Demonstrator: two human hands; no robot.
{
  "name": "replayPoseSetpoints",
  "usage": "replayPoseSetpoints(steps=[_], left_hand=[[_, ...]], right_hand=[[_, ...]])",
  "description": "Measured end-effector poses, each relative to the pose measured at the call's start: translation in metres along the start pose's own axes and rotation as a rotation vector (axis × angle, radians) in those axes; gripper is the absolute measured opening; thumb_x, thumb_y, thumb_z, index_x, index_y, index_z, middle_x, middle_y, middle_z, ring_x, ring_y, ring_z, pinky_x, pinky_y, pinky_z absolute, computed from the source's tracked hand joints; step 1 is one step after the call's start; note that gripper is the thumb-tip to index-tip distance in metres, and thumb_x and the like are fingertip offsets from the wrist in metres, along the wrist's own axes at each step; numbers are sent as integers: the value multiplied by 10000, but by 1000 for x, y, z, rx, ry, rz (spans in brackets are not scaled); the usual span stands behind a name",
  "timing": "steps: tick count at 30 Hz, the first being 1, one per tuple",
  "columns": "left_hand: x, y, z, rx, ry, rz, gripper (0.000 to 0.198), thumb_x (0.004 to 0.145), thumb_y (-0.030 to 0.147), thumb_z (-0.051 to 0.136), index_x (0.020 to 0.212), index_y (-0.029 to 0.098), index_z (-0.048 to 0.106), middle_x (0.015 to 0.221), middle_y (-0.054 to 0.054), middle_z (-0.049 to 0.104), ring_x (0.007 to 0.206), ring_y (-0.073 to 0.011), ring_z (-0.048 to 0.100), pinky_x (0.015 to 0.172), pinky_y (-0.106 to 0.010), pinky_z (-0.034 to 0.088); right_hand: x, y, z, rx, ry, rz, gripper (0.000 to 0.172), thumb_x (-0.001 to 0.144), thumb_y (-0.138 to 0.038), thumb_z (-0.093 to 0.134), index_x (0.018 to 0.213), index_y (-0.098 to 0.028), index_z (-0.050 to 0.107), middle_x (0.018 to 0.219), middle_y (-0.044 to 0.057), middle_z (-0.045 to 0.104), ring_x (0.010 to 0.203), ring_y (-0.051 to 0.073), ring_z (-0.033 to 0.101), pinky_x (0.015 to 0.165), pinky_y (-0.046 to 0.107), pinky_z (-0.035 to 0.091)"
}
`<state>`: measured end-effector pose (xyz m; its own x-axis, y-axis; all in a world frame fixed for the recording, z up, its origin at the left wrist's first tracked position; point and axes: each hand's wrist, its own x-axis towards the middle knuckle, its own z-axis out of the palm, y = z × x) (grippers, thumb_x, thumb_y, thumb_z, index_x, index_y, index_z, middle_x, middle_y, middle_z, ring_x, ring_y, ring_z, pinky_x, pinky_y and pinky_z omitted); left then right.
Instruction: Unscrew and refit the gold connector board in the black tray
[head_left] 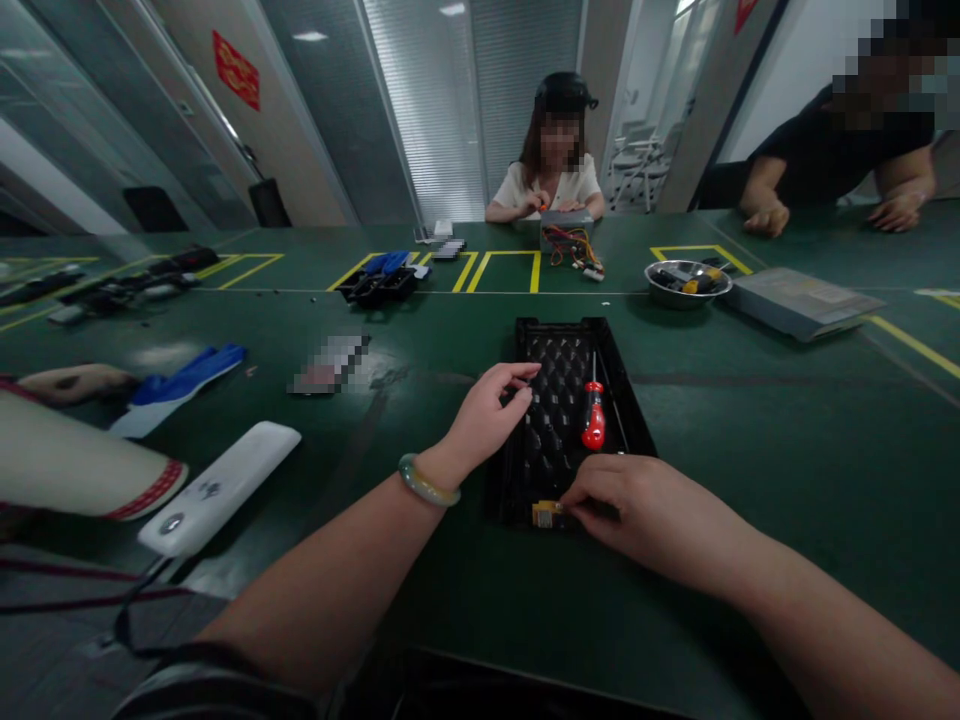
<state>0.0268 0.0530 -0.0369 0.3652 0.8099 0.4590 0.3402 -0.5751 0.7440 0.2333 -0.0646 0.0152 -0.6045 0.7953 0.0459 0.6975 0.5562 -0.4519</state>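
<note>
A long black plastic case (pixel 559 450) with a quilted-looking floor lies on the green table in front of me. My left hand (pixel 487 410) is at its left wall, thumb and fingers apart, with nothing in them. My right hand (pixel 637 505) is over the near right corner, thumb and fingertips pinched together. Right beside those fingertips is a small yellow part (pixel 547 514) at the case's near edge. Whatever the pinch holds is hidden. A screwdriver (pixel 593 415) with a red and black handle lies inside the case, its shaft pointing away from me.
A metal bowl (pixel 688 285) of parts and a flat grey box (pixel 806 300) stand far right. Across the table a person handles a metal box with coloured wires (pixel 568 235). On the left lie a white power bank (pixel 221 490), a phone (pixel 330 364) and a blue-white glove (pixel 180 388).
</note>
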Motion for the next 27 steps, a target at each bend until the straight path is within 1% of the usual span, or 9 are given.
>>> replayPoseSetpoints(steps=[3,6,13,19,24,27], left_hand=[[0,0,-1,4,-13,-15,320,925,162,547,1234,210,614,1222,-52,654,992,-145,627,908,-329,504],[0,1,0,13,-29,-27,313,921,158,551,1222,205,620,1211,-51,655,992,-145,625,927,-335,500],[0,2,1,77,-56,-24,311,910,159,561,1207,217,635,1172,-43,652,1019,-166,611,954,-361,492],[0,2,0,90,-76,-16,317,915,164,554,1216,227,631,1190,-47,636,1026,-171,608,960,-372,494],[0,1,1,104,-75,-6,316,915,170,556,1215,231,634,1189,-49,632,1039,-178,601,969,-379,492],[0,1,1,99,-79,-14,314,921,185,550,1220,234,632,1199,-52,627,1068,-186,593,978,-382,491]], right_hand=[[-1,0,2,2,-20,25,166,900,-123,622,961,-242,719,951,-15,652,806,139,627,777,290,508],[0,1,2,2,-20,15,173,910,-129,624,976,-249,729,960,-12,646,815,138,626,780,281,510],[5,0,4,19,-8,-9,163,892,-118,656,947,-242,747,912,-14,666,817,141,632,779,277,506],[2,1,7,-6,-20,43,178,894,-137,656,966,-267,753,904,-14,668,812,150,633,780,295,510],[3,0,8,28,-19,19,164,896,-131,658,957,-251,752,907,-14,666,803,138,635,759,275,510],[3,-2,7,11,-8,15,165,895,-132,655,956,-251,752,898,-15,667,797,143,637,747,280,514]])
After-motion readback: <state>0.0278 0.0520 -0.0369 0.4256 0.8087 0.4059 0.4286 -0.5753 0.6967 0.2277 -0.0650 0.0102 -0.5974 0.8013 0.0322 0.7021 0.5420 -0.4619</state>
